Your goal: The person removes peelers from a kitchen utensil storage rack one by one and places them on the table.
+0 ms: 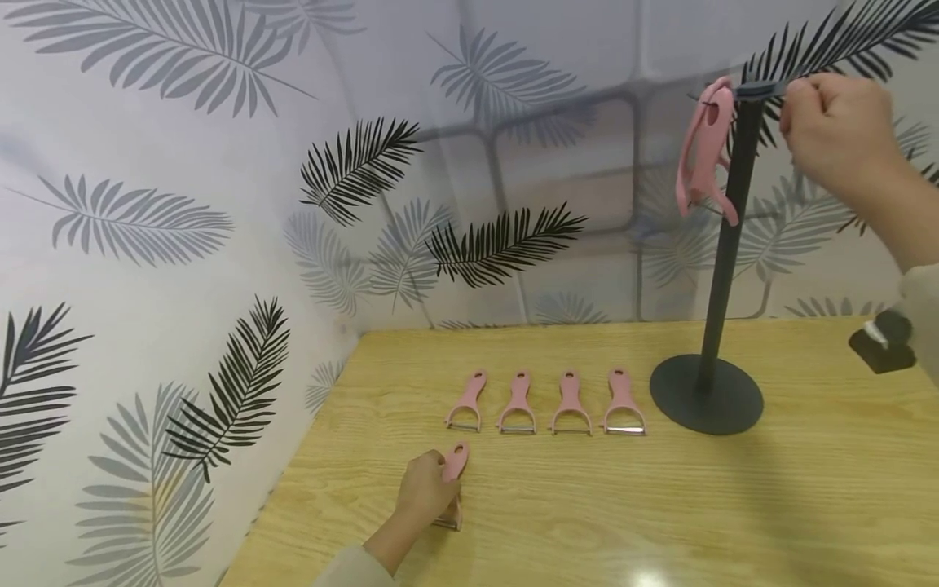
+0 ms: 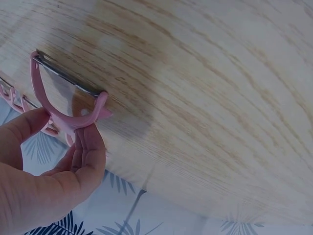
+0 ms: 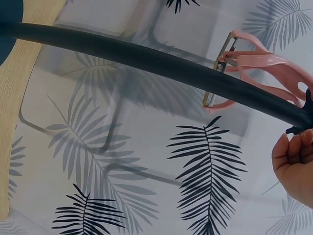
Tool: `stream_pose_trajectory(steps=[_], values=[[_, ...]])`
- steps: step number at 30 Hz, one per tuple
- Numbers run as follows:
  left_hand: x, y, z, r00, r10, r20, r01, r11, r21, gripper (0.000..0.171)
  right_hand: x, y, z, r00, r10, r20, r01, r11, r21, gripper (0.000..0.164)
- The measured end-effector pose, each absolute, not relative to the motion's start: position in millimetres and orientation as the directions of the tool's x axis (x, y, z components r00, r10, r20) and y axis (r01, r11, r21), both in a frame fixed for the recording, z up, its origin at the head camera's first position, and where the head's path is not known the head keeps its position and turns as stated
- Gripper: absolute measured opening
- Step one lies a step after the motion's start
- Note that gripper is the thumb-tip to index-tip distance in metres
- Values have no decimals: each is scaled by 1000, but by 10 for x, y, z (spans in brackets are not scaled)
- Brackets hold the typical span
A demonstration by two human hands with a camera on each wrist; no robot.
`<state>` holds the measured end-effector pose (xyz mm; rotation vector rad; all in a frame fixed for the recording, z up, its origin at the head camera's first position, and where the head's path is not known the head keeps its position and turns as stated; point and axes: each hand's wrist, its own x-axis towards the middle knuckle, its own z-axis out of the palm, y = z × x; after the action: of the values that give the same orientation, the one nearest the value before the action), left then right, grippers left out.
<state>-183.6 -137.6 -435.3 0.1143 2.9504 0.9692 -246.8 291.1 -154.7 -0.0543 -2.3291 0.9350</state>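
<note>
My left hand [image 1: 428,491] pinches a pink Y-shaped peeler [image 1: 456,461] low over the front left of the table. In the left wrist view, thumb and fingers hold that peeler [image 2: 68,120] near the base of its fork, with its metal blade facing away from the hand. At the upper right, my right hand [image 1: 839,122] has curled fingers on the top piece of a black stand [image 1: 726,236]. Pink peelers [image 1: 707,151] hang on a hook opposite that hand; they overlap, at least two of them. The right wrist view shows the hanging peelers [image 3: 274,63] behind the pole.
Several more pink peelers [image 1: 518,399] lie in a row across the wooden table [image 1: 557,514], handles towards the wall. Right of the row stands the round black base [image 1: 678,399]. A feather-patterned covering [image 1: 367,269] rises behind and left of the table.
</note>
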Motion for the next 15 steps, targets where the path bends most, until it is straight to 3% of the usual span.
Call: stream_pose_trajectory(steps=[15], values=[[-1810, -1368, -4333, -994, 107, -3, 83, 790, 607, 36, -2535, 3011, -1544, -853, 248, 459, -242, 591, -769, 38]])
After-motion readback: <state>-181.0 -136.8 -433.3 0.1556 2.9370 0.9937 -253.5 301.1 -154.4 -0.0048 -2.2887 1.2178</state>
